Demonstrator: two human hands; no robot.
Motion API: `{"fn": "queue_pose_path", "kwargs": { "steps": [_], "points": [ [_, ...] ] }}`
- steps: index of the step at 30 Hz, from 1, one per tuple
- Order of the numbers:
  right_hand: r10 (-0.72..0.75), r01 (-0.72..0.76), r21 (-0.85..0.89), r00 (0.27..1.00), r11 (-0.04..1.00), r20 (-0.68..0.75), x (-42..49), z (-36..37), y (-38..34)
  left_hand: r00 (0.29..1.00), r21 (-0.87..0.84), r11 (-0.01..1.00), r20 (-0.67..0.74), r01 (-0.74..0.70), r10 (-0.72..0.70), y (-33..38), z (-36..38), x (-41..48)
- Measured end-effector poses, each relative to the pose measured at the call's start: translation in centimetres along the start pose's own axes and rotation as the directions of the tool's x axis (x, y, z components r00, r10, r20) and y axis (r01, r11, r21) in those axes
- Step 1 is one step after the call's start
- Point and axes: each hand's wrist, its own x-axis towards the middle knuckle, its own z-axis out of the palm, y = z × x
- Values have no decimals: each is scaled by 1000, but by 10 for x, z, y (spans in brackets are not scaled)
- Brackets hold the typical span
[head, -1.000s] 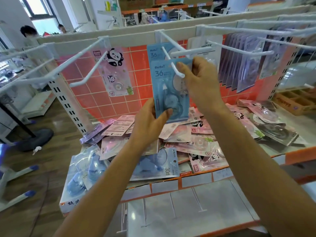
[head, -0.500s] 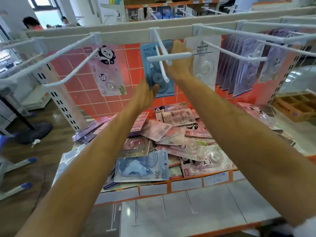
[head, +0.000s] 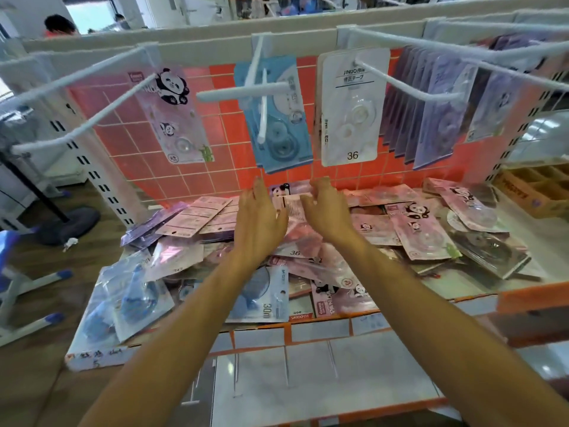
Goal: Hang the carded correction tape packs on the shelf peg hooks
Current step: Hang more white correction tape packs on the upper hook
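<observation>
Head view: blue correction tape packs [head: 286, 146] hang on the middle peg hook [head: 263, 118], beside a white carded pack [head: 352, 109]. Below them, left hand [head: 257, 223] and right hand [head: 326, 211] hover side by side — each grip spread, holding nothing — over loose packs [head: 415, 229] heaped on the shelf [head: 320, 329].

Found blue carded packs [head: 286, 140] hanging slightly tilted on the centre peg hook [head: 264, 118]. Noted a white pack [head: 352, 118] marked 36 just right, a pink panda pack [head: 178, 124] left, and loose pink and blue packs [head: 421, 238] heaped on the shelf [head: 320, 331].
</observation>
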Motion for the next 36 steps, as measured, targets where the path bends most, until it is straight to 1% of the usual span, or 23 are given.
{"fn": "queue_pose_path", "kwargs": {
  "steps": [2, 4, 7, 10, 11, 13, 14, 16, 21, 24, 28, 31, 33, 35, 36],
  "points": [
    [24, -23, -4, 998, 1000, 53, -11, 2, 16, 1000, 23, 1000, 14, 1, -1, -1, 6, -10],
    [22, -25, 15, 989, 1000, 149, -23, 3, 27, 998, 57, 996, 24, -64, 63, -5, 14, -20],
    [-46, 50, -7, 965, 999, 259, -43, 7, 38, 987, 135, 978, 52, -157, 151, -11, 29, -31],
    [-93, 107, -42, 961, 993, 262, -53, 11, 44, 977, 198, 965, 163, -172, 141, -10, 35, -39],
    [-119, 134, -44, 960, 990, 253, -53, 12, 46, 975, 206, 963, 175, -175, 140, -10, 36, -40],
    [-179, 212, -95, 944, 973, 278, -54, 11, 49, 975, 198, 965, 170, -173, 140, -11, 36, -43],
    [-198, 249, -142, 933, 958, 301, -55, 10, 51, 976, 189, 968, 167, -168, 137, -11, 36, -44],
    [-210, 280, -194, 926, 940, 315, -57, 10, 56, 978, 179, 972, 166, -155, 125, -10, 34, -47],
    [-247, 290, -174, 940, 941, 234, -61, 8, 62, 988, 130, 984, 107, -123, 109, -13, 32, -53],
    [-236, 271, -173, 952, 947, 197, -62, 3, 61, 992, 95, 989, 54, -116, 111, -16, 31, -55],
    [-294, 308, -125, 949, 943, 114, -66, -14, 61, 993, 45, 992, -3, -122, 122, -17, 29, -58],
    [-280, 280, -30, 959, 960, -37, -72, -30, 61, 997, -59, 997, -59, -59, 55, -12, 27, -61],
    [-230, 239, 53, 963, 969, -140, -78, -41, 59, 992, -137, 990, -128, -31, 13, -6, 25, -65],
    [-186, 218, 118, 954, 969, -237, -83, -51, 55, 985, -189, 982, -170, -21, -11, 0, 25, -69],
    [-167, 214, 144, 944, 966, -286, -85, -55, 53, 984, -194, 980, -180, -40, 4, 4, 26, -71]
  ]
}}
